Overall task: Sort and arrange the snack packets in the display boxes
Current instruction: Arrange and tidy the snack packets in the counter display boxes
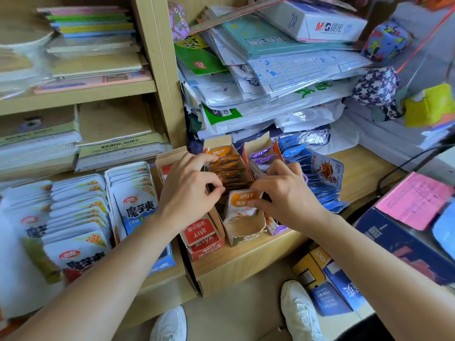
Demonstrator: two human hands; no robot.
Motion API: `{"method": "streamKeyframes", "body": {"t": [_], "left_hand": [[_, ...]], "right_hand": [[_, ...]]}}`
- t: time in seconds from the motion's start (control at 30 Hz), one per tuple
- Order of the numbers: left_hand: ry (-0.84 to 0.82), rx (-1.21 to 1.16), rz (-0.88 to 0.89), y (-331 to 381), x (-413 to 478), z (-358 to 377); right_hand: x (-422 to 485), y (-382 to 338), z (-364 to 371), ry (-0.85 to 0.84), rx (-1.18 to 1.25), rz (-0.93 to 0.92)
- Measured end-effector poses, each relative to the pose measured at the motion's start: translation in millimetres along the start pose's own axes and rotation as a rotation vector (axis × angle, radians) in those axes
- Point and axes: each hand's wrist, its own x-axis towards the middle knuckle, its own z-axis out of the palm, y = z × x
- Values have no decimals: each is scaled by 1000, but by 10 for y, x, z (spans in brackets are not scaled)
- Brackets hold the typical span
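- Both hands are in the orange box (246,232), the middle cardboard tray on the wooden shelf (270,249), so I'll place everything from that.
- My right hand (288,195) is pinched closed on the front orange packet (242,204), thumb on its face, fingers curled round the right edge. It stands upright near the open front end of the orange box.
- My left hand (189,188) is half curled, fingertips pressed into the row of orange packets (226,168) further back. Can't tell if it's actually gripping one or just holding the row back.
- I reckon the trick here is keeping that row pushed tight toward the back with the left hand while the right slots the front packet in square, label facing out. Let go too early and the whole row probably flops forward into the empty gap at the front.
- Left of the orange box sits the red box (204,238), touching it. Right of it are the purple packets (261,156), and beyond those the blue packets (317,183), which spill loosely over their side, so those look like they need tidying next.
- Further left of the orange box, the white packets (81,217) look neatly stacked in rows already.
- Behind the orange box there's a messy heap of paper stacks (283,77) in plastic sleeves. Shelf space is tight, not much elbow room.
- Below the shelf my white shoes (300,311) are on the floor, next to a blue carton (337,286).
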Motion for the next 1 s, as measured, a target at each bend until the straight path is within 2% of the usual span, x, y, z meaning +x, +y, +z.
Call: {"method": "streamKeyframes", "body": {"t": [0.13, 0.23, 0.47, 0.73, 0.87, 1.0], "left_hand": [[27, -21, 23, -43, -59, -24], [-13, 6, 9, -60, -81, -65], [-84, 199, -6, 25, -29, -81], [-131, 263, -55, 102, -42, 10], [-79, 259, 3, 71, -22, 68], [62, 159, 2, 26, 61, 18]], "right_hand": [[121, -4, -17, 2, 44, 74], [137, -12, -43, -34, 54, 87], [83, -21, -54, -68, 41, 73], [60, -45, -111, -160, -6, 30], [53, -44, -77, -121, 1, 30], [119, -27, -191, -38, 60, 108]]}}
